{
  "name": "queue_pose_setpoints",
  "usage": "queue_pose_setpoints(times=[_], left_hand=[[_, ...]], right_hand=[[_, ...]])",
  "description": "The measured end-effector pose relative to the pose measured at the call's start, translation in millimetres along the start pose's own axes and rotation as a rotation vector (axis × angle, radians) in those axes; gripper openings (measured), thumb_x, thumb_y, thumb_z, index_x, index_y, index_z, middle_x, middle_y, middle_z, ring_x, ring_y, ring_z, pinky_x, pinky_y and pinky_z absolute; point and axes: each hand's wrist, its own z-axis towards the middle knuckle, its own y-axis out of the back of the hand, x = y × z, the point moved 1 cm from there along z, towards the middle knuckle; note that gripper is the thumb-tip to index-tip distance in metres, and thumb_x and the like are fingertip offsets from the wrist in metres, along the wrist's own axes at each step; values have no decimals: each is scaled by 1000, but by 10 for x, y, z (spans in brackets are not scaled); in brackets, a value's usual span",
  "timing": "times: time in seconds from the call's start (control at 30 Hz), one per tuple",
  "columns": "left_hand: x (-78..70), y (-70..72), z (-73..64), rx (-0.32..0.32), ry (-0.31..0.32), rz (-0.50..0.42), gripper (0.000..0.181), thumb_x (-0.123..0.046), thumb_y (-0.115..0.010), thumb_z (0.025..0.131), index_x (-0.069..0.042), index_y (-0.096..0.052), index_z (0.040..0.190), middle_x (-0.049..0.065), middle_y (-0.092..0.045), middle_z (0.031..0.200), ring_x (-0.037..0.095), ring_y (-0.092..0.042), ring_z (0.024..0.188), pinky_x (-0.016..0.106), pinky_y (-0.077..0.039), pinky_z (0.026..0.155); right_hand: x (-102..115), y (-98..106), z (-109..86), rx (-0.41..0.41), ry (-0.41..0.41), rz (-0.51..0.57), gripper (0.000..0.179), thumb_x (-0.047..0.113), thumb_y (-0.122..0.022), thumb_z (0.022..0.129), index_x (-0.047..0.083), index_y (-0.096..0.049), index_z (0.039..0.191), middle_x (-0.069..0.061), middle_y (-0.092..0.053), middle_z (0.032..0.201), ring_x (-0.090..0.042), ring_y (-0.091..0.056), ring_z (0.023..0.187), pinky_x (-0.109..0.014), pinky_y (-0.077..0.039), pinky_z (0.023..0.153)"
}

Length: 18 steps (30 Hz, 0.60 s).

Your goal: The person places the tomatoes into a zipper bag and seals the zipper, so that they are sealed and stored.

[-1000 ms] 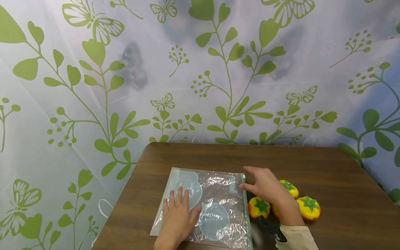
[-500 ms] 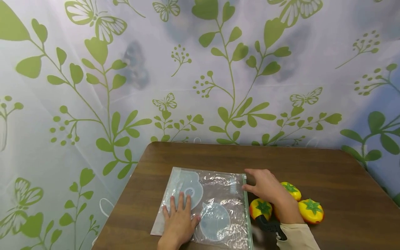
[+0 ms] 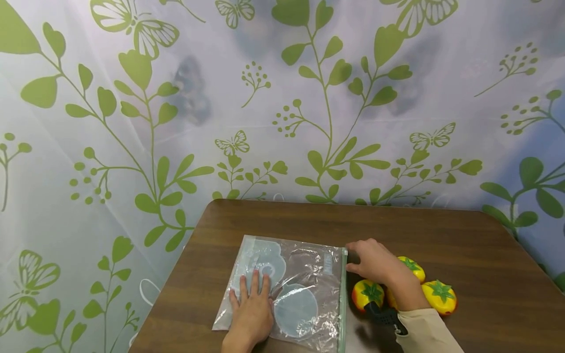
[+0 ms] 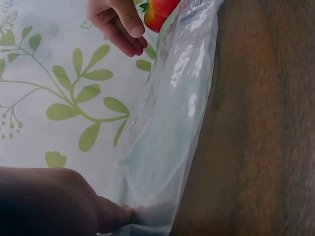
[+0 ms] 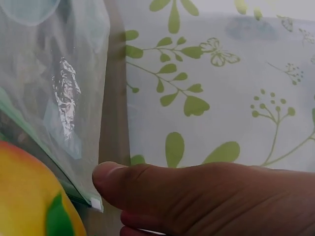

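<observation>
A clear slider zip bag (image 3: 309, 264) with pale blue printed shapes lies flat on the table, its green zip strip (image 3: 343, 299) along the right side. My left hand (image 3: 251, 311) rests on the bag's left part, fingers straight and spread; in the left wrist view its thumb (image 4: 115, 215) touches the film. My right hand (image 3: 375, 260) hovers at the bag's far right corner, thumb and forefinger apart with nothing between them. The white slider (image 5: 96, 203) sits at the zip's end, just beside the right thumb (image 5: 115, 179).
Several yellow-and-red fruits with green leafy tops, such as this one (image 3: 440, 296), lie right of the bag, partly behind my right forearm. A black strap mount (image 3: 383, 316) is on the right wrist. Behind the brown table (image 3: 273, 215) hangs a leaf-patterned cloth (image 3: 247, 98).
The near end of the zip strip and the round print have shifted left. The left thumb has drawn in toward its palm. My right fingers have bent a little more by the bag's corner.
</observation>
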Motion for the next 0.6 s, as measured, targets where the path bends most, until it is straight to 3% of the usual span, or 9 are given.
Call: queue_pose_setpoints(times=[0.17,0.27,0.4,0.6], left_hand=[[70,-104,43,-25,14,-14,65,-3,-59,94,1,-51,158,29,-39,171,65,-26,158,93,-13,115],[24,-37,41,-9,25,-12,65,-1,-59,93,1,-52,157,30,-40,170,65,-26,157,93,-14,115],[-58,81,25,24,39,13,64,-2,-61,94,1,-52,158,30,-40,170,65,-27,158,92,-16,115],[-22,22,50,13,51,-9,64,-1,-61,93,1,-53,156,31,-40,169,66,-26,157,93,-14,115]], right_hand=[[46,-31,29,39,-12,-28,44,21,-87,94,-2,-76,130,-18,-78,128,-38,-75,116,-57,-61,100],[85,-52,36,52,-28,-49,33,20,-89,93,1,-80,118,-12,-80,114,-29,-75,99,-50,-64,91],[110,-93,52,61,-59,-48,14,18,-90,90,10,-79,94,0,-71,87,-17,-61,75,-37,-58,72],[100,-170,94,46,-57,-58,21,13,-91,88,16,-73,77,6,-61,73,-14,-53,65,-31,-49,62]])
